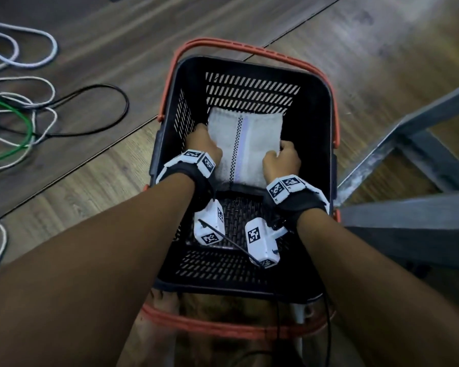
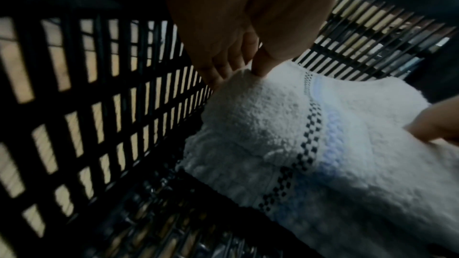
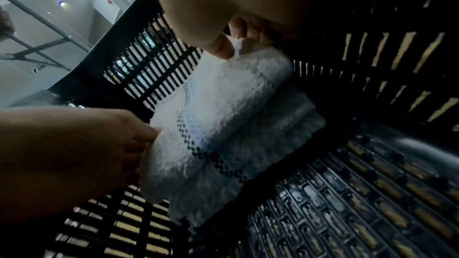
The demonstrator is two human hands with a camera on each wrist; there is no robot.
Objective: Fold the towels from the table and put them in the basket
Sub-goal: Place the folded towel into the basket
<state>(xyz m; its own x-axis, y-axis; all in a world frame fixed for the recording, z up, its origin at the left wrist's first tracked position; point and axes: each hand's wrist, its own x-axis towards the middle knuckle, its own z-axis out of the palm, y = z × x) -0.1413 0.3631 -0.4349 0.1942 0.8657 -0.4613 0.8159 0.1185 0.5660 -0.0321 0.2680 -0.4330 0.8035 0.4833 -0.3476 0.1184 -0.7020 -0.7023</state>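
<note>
A folded white towel point(image 1: 245, 145) with a black checkered line and a pale blue stripe is inside the black basket point(image 1: 326, 133), which stands on the floor. My left hand point(image 1: 203, 144) pinches the towel's left edge between thumb and fingers point(image 2: 259, 66). My right hand point(image 1: 282, 161) pinches its right edge, thumb point(image 3: 218, 46) on top. In the right wrist view the towel point(image 3: 223, 125) hangs slightly above the basket's slatted bottom point(image 3: 347, 193), its layered edges drooping. The left wrist view shows the towel point(image 2: 273, 134) near the basket's slotted wall point(image 2: 99, 105).
The basket has orange handles point(image 1: 239, 49) folded down at front and back. Several loose cables point(image 1: 24, 115) lie on the wooden floor to the left. A grey metal frame leg point(image 1: 408, 160) stands just right of the basket.
</note>
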